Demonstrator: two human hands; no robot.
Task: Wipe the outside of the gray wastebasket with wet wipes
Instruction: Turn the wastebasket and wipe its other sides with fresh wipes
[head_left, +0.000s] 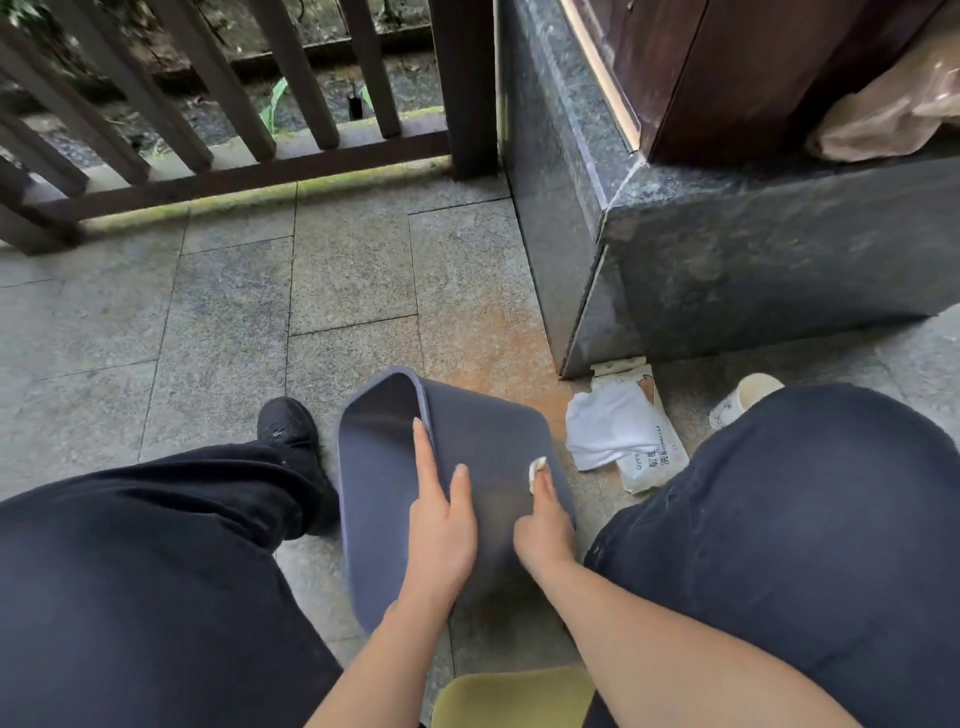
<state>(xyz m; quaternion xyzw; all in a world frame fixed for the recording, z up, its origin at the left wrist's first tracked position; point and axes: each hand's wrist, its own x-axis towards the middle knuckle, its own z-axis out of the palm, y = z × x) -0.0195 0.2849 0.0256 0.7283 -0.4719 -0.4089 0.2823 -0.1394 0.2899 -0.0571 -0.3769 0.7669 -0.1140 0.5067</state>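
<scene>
Frame center: left hand (441, 530) flat, fingers straight on gray wastebasket (498, 441); right hand (543, 525) pinches wet wipe (536, 470). Wipes pack (649, 457) right, print unreadable.

— Do we see any writing anywhere?
— Only on the wet wipes pack (647, 462) lying on the floor: we make out the letters "GYRK" and some Chinese characters beside them, too small and blurred for us to read. Nothing else carries text.
</scene>
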